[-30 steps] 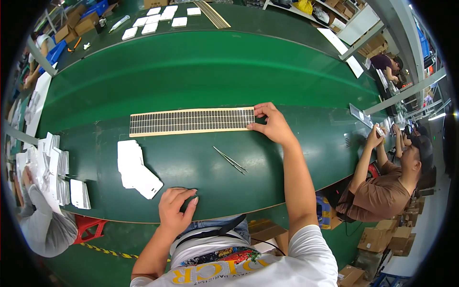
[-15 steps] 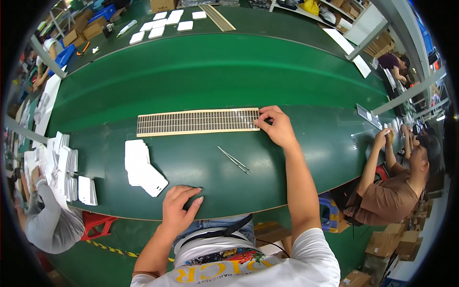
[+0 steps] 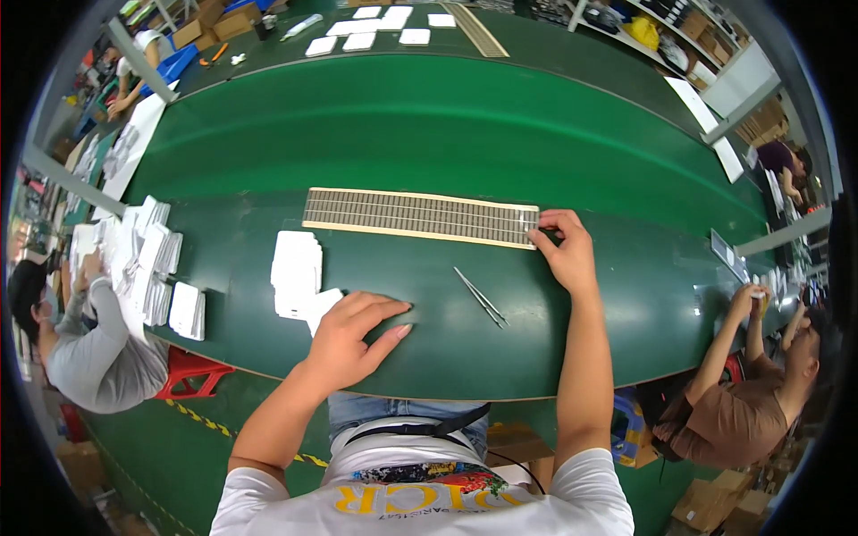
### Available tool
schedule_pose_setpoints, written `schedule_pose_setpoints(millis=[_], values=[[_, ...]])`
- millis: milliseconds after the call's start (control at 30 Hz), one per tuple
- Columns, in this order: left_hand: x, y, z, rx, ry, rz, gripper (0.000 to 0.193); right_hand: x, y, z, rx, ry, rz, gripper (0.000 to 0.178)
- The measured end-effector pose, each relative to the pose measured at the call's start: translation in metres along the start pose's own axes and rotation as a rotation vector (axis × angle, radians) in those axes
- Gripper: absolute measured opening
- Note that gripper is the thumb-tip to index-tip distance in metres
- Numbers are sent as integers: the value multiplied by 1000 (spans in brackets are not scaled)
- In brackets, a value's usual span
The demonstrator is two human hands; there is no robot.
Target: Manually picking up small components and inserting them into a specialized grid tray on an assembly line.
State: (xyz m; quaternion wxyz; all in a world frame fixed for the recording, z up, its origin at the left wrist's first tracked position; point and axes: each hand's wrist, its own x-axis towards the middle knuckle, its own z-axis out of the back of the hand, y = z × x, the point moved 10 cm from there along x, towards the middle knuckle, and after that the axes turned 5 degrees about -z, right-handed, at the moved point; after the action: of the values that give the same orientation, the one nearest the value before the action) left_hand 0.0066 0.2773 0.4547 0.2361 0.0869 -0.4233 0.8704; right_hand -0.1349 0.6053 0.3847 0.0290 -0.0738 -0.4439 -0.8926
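Observation:
A long tan-edged sheet (image 3: 420,217), covered in rows of small dark rectangles, lies across the bench in front of me. At its right end, my right hand (image 3: 568,246) pinches the edge between thumb and fingers. My left hand (image 3: 353,335) rests palm down on the bench with its fingers apart and nothing in them. It partly covers the lower end of a loose pile of flat white plates (image 3: 297,272). Between my hands, below the sheet, lie metal tweezers (image 3: 480,296), set slantwise.
A green conveyor belt (image 3: 429,116) runs beyond the bench (image 3: 643,295). White plates (image 3: 359,41) and another tan strip sheet (image 3: 475,31) lie past it. Stacked white pieces (image 3: 156,259) stand at left. People sit on both sides, one at left (image 3: 107,344), another at right (image 3: 742,393).
The whole view has shifted, moving the scene rightward. My left hand has moved up to the white plates, its fingers straighter. My right hand stays at the sheet's right end.

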Motion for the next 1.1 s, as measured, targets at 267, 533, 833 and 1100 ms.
schedule_pose_setpoints(millis=[267, 533, 833, 1100], values=[[11, 11, -6, 73, 36, -27, 26, -4, 5, 2, -16, -26, 2, 41], [6, 17, -20, 26, 8, -14, 23, -5, 7, 5, -46, -28, 29, 41], [15, 30, 15, 173, -50, -47, 19, 3, 57, -10, -243, 29, 211, 41], [58, 171, 117, 481, -40, 417, 32, -8, 51, -29, -273, 69, 219, 51]])
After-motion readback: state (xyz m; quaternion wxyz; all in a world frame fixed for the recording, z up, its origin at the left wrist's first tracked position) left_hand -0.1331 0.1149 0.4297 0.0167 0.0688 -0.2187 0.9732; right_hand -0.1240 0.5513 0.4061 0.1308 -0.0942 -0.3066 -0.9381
